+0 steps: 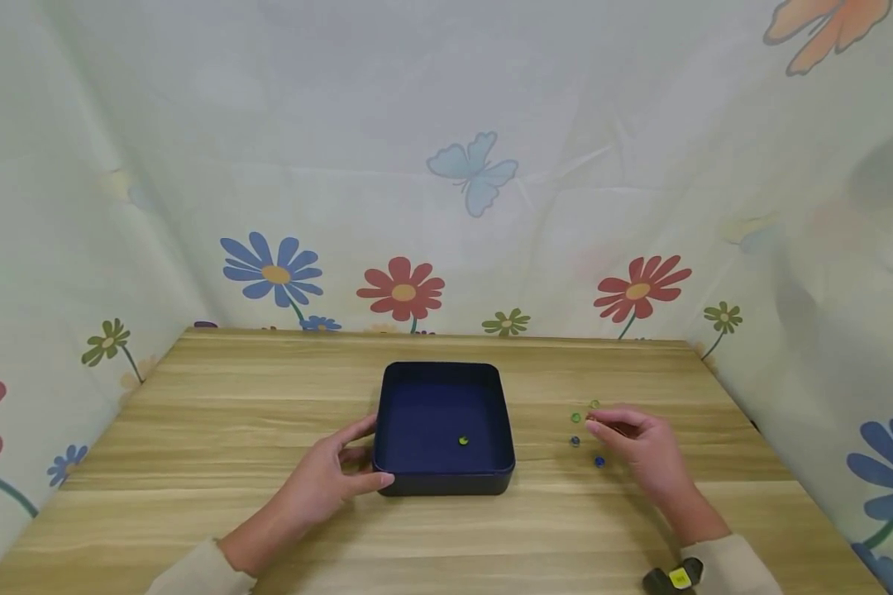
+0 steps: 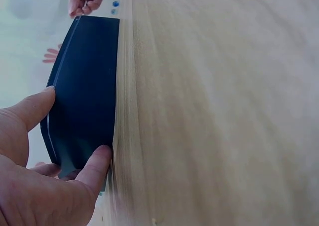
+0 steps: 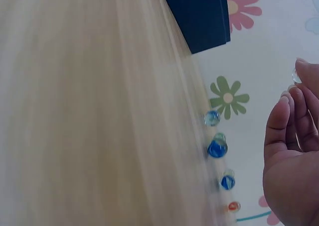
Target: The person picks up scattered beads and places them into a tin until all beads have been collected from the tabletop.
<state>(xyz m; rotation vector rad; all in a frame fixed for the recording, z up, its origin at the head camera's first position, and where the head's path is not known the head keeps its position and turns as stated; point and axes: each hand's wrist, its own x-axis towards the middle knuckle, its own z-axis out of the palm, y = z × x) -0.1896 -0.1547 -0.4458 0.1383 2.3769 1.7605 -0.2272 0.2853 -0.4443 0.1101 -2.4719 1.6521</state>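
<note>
A dark blue square tray (image 1: pixel 446 484) stands on the table, with one yellow-green marble (image 1: pixel 463 440) inside it. My left hand (image 1: pixel 332 475) grips the tray's near left corner, thumb at the front rim and fingers along the left side. To the right of the tray, my right hand (image 1: pixel 643 450) is raised, pinching a clear glass marble (image 3: pixel 296 75) between thumb and fingertips. Below and beside that hand lie two green marbles (image 1: pixel 576 417) and blue ones (image 1: pixel 599 462). The right wrist view also has a reddish marble (image 3: pixel 234 206) on the table.
The wood-grain table (image 1: pixel 268 397) backs onto a pale cloth (image 1: pixel 327 182) printed with flowers and butterflies. Similar cloth hangs at the left and right sides. A black strap with a yellow label (image 1: pixel 680 577) is at the right wrist.
</note>
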